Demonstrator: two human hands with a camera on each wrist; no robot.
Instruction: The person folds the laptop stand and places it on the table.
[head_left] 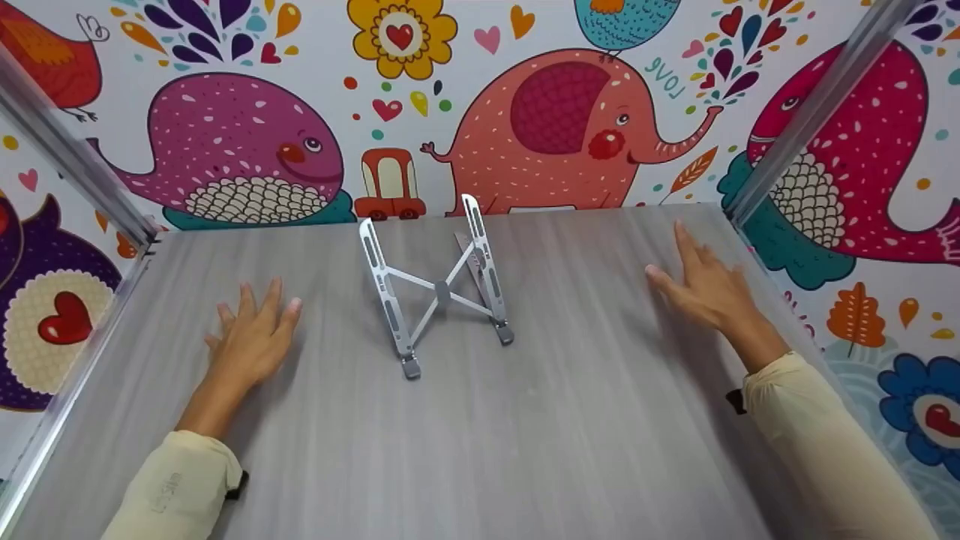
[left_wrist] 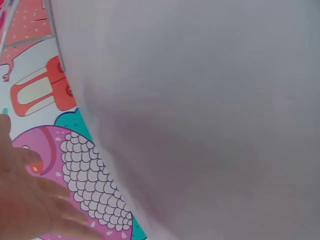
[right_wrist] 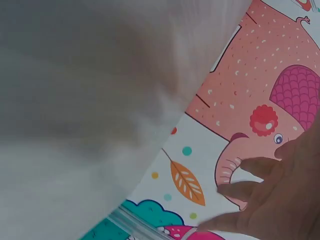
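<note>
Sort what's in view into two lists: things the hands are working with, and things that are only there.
In hand:
- laptop stand, unfolded, standing on the table between the hands
- left hand, fingers straight, apart from the stand
- right hand, fingers straight, apart from the stand

Only there:
- table
- cartoon wall panels
- metal frame bars

**Open tabletop both sides, stand in the mid**

Folding stand (head_left: 439, 289) sits propped open mid-far on the table (head_left: 585, 442), the only obstacle. Wide bare lanes L & R of it, whole near half free. Patterned walls (head_left: 525, 112) and metal posts (head_left: 64, 150) box in far, L & R edges.
</note>
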